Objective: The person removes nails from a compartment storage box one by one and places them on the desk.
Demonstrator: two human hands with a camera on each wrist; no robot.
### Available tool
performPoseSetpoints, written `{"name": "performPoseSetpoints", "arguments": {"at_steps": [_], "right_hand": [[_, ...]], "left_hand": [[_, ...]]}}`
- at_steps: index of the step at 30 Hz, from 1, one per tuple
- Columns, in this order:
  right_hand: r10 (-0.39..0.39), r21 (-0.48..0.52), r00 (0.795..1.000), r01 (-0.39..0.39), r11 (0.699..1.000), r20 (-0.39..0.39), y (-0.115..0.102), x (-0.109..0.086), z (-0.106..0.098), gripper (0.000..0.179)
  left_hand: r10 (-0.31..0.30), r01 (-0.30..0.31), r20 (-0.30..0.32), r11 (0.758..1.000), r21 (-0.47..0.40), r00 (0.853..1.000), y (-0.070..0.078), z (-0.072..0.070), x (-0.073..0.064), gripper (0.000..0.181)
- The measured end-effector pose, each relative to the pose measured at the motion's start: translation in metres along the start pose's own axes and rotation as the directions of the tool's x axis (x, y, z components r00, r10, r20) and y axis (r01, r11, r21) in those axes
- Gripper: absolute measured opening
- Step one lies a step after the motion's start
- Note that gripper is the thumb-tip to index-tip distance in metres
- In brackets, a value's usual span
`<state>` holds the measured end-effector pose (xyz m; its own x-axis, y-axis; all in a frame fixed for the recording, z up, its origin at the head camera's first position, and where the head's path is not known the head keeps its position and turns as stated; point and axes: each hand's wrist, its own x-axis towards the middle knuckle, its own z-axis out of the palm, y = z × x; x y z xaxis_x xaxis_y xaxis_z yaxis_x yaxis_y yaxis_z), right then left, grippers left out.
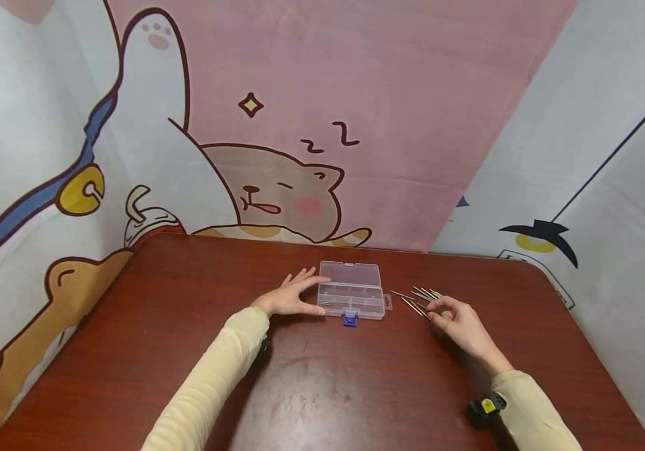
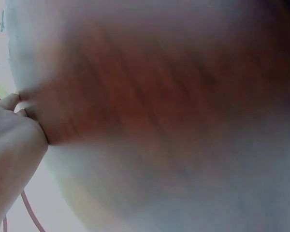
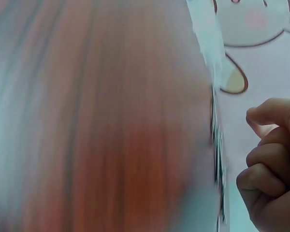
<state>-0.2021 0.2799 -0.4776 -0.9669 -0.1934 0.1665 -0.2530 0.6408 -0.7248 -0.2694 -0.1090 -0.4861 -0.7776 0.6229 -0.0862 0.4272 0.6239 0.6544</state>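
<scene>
A clear plastic compartment box [image 1: 364, 307] stands on the table with its lid [image 1: 350, 274] laid back and its blue latch [image 1: 350, 319] hanging at the front. Small silvery pieces [image 1: 327, 304] lie in its front left compartment. My left hand [image 1: 288, 299] rests at the box's left side, fingers extended, the thumb at the front corner and the forefinger by the lid's edge. To the right, several thin silvery metal rods [image 1: 412, 307] are scattered. Over their near end is my right hand [image 1: 459, 324], its fingers bent; whether a rod is between the fingertips is unclear.
The reddish-brown wooden table [image 1: 311, 388] meets a cartoon-print cloth [image 1: 401, 125] behind and at the sides. A clear hanging tab [image 1: 387, 302] juts from the box's right end. Blurred wood fills much of both wrist views.
</scene>
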Motion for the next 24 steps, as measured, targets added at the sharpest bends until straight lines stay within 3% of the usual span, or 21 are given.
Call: {"name": "performPoseSetpoints", "arguments": {"at_steps": [8, 13, 24], "right_hand": [[-0.06, 0.039, 0.997, 0.058, 0.998, 0.049, -0.021, 0.018, 0.031, 0.015], [-0.088, 0.065, 0.992, 0.082, 0.995, 0.087, -0.035, 0.03, 0.044, 0.017], [-0.171, 0.094, 0.956, 0.153, 0.984, 0.238, -0.07, 0.048, 0.063, 0.029]], "left_hand": [[-0.031, 0.031, 0.026, 0.999, -0.037, 0.999, 0.0, -0.004, -0.001, 0.078], [-0.02, 0.022, 0.035, 0.998, -0.062, 0.999, 0.0, -0.005, 0.001, 0.078], [-0.037, 0.04, 0.039, 0.996, -0.078, 0.999, 0.002, -0.005, -0.002, 0.077]]}}
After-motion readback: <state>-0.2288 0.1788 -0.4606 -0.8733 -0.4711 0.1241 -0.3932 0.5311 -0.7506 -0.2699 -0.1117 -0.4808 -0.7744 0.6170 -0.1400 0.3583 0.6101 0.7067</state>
